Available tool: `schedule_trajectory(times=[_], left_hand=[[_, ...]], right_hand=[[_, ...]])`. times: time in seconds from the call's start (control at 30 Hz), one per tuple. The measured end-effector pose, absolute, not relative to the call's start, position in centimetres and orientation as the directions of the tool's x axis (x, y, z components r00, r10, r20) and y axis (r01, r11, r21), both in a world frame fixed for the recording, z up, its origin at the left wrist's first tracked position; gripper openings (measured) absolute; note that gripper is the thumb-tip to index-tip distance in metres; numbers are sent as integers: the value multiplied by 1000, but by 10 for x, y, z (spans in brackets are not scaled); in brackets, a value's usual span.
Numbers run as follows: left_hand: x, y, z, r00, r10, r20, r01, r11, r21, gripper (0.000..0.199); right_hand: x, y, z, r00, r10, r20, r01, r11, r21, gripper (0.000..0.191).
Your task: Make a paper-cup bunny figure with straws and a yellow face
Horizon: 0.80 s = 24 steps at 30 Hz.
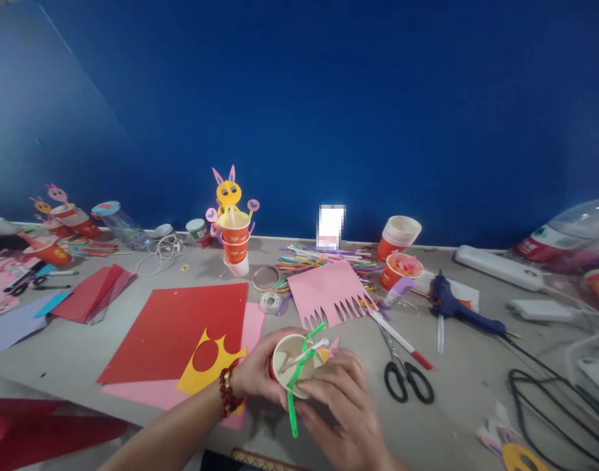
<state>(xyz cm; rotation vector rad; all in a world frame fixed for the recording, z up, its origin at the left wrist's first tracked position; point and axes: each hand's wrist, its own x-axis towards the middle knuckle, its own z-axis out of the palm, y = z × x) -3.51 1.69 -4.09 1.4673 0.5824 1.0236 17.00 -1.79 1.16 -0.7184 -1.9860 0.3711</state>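
My left hand (258,371) is wrapped around the side of a paper cup (282,356), whose open mouth tilts up towards me. A bright green pipe cleaner (293,415) runs across the cup's mouth and sticks out beyond the rim at both sides. Inside, a thin pale stick (309,353) slants up from the cup. My right hand (346,402) is closed at the near right rim, its fingertips pressed on the cup's edge beside the pipe cleaner. Small pink and yellow paper pieces (333,348) peek out behind the right fingers.
Black-handled scissors (408,381), a red-capped white marker (402,340) and a blue glue gun (459,307) lie to the right. Left are red card (176,327) and a yellow cut-out sheet (221,360). Behind stand a cup figure (235,235), pipe cleaners (299,261) and stacked cups (397,237).
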Motion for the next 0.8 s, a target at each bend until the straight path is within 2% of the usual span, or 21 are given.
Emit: schedule_trajectory(times=[0.3,0.53,0.8], left_hand=[[-35,21,-49,483,796,365,-198,-306,931,99],[-33,20,-46,509,800,317,-206,-244,948,102],[-33,18,-50,513,797,318,-217,-238,947,100]], right_hand=[[168,-19,13,-359,584,728,262,812,-521,24],[166,-18,12,-378,620,688,206,780,-591,23],[168,-18,7,-398,626,671,218,775,-593,27]])
